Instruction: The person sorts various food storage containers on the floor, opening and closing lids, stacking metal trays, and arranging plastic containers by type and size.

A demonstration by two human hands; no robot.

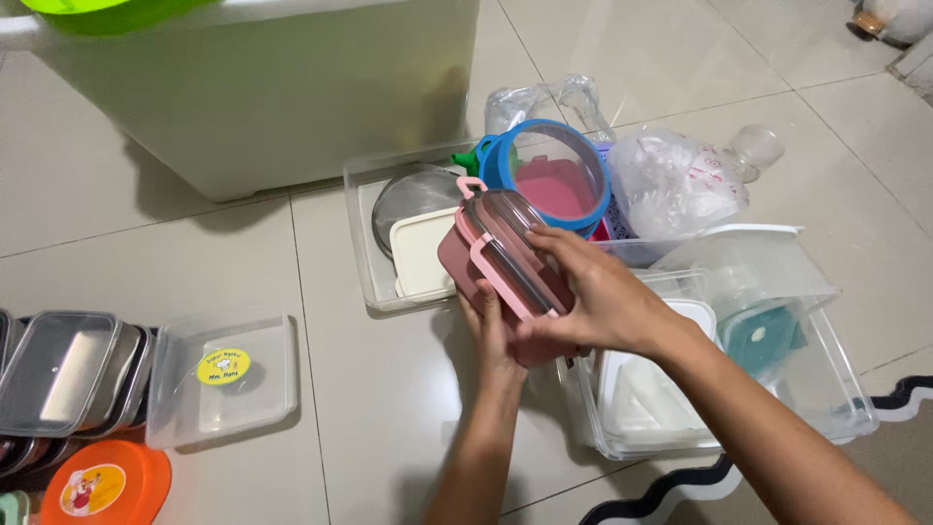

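1. A pink plastic lunch box with a clear lid and pink side clips (501, 261) is held tilted above the tiled floor (369, 389), over the edge of a shallow clear plastic tray (362, 243).
2. The left hand (491, 335) cups the box from below, its fingers curled around the underside.
3. The right hand (593, 297) lies over the lid, fingers closed on the box's near edge and clip.
4. In the tray lie a round metal lid (413, 194) and a cream square lid (420, 255).
5. Just behind the box stands a blue-rimmed round sieve (549, 170), with a crumpled clear plastic bag (671, 185) beside it.
6. To the right, clear plastic tubs (758, 321) sit nested together.
7. Far left lie a clear square lid with a yellow sticker (224, 374), stacked metal trays (63, 369) and an orange round lid (102, 486).
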